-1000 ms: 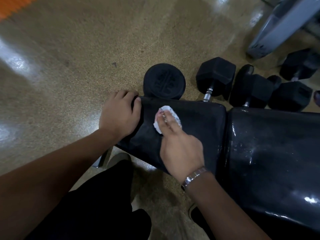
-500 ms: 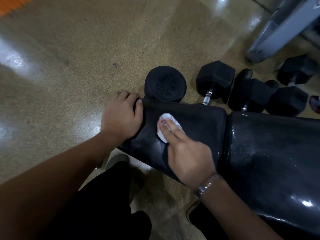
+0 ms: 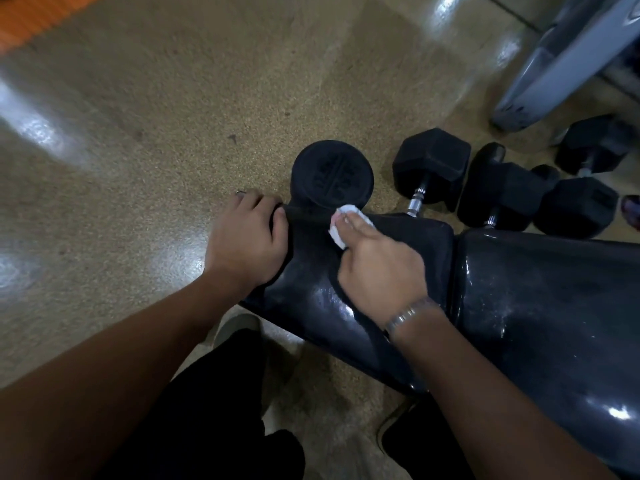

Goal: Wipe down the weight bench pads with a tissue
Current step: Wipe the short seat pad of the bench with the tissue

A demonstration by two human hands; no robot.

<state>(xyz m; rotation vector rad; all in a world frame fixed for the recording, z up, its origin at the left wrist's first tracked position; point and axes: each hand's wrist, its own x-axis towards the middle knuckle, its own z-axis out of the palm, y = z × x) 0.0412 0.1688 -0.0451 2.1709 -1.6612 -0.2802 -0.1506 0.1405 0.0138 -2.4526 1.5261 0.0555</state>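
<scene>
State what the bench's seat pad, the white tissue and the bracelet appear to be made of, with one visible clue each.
Seat pad: probably vinyl or leather-look upholstery; black, glossy highlights.
Tissue: thin paper; white, matte, crumpled under the right hand.
Bracelet: looks like metal; silvery, linked, glinting.

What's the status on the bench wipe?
Left hand gripping small black seat pad end. Right hand pressing white tissue at far edge. Nothing blocking.
</scene>
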